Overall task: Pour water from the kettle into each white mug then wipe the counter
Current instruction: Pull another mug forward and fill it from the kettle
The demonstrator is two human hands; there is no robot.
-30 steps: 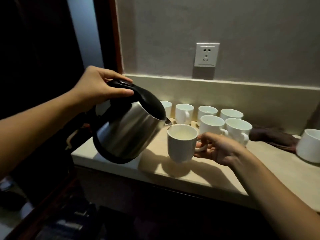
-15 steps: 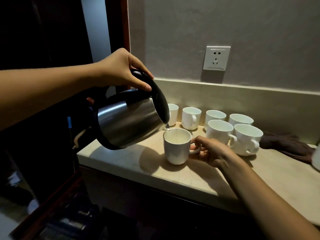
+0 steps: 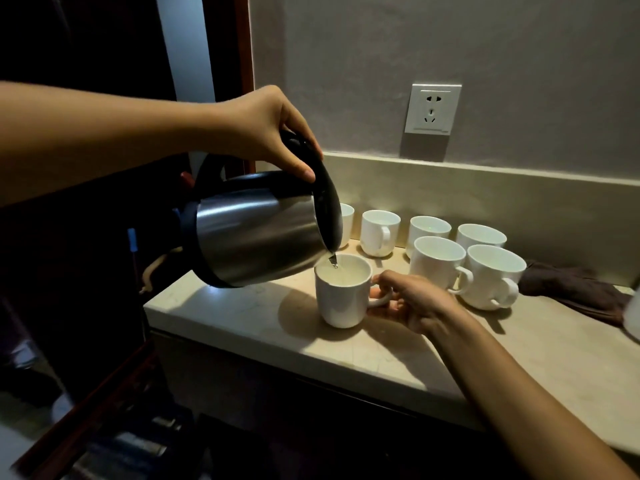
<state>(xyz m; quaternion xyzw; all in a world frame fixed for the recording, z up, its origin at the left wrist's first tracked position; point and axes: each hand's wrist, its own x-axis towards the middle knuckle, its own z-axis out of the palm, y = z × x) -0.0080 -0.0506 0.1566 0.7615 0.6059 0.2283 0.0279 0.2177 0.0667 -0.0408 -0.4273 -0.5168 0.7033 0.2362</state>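
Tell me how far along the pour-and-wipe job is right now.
Early. The left hand tips the kettle into the front mug, steadied by the right hand. Whether the mugs behind are filled is unclear. The brown cloth lies unused, so wiping remains.

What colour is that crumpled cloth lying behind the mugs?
Dark brown; the cloth shows in the head view, on the counter's right side.

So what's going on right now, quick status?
Left hand tipping kettle, spout over front mug. Right hand holding its handle. Other mugs waiting behind; nothing in the way.
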